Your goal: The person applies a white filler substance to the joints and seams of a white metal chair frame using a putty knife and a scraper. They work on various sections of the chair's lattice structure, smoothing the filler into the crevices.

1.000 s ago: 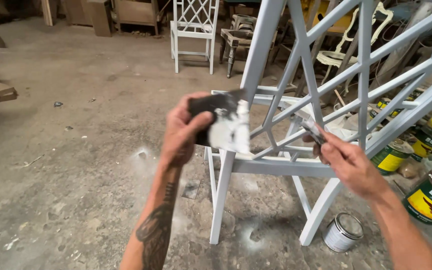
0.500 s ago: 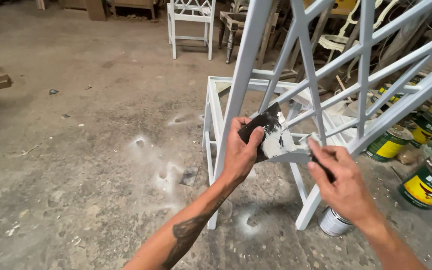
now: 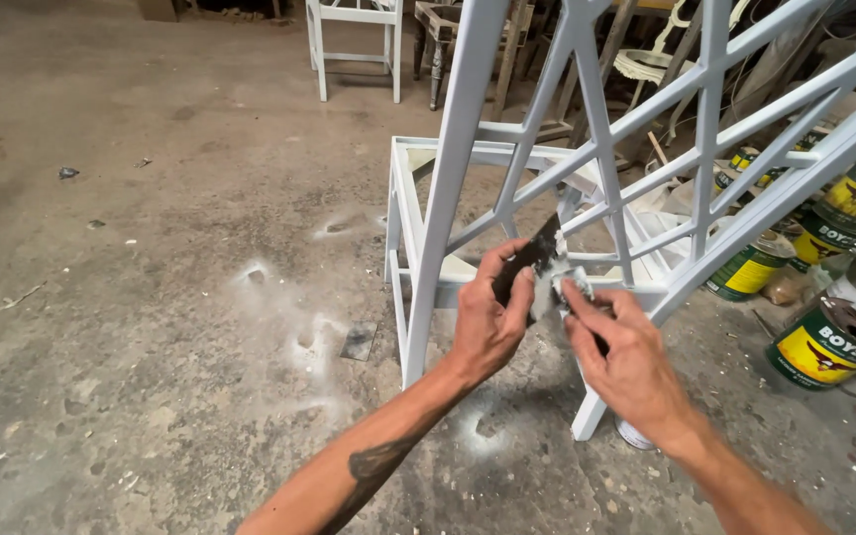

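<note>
Head view: your left hand [image 3: 487, 322] pinches the dark sandpaper [image 3: 537, 263] against the white chair frame [image 3: 468, 178], just above its seat rail. Your right hand [image 3: 621, 347] has closed in since a second ago, and its fingertips now press the sheet's dusty edge. Paint cans [image 3: 824, 342] stand at the floor's right edge.

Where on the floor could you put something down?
The dusty grey concrete floor is bare left of the white lattice-backed wooden chair, apart from small scraps. It is crowded on the right, where green and yellow paint cans cluster beside the chair and hands.
</note>
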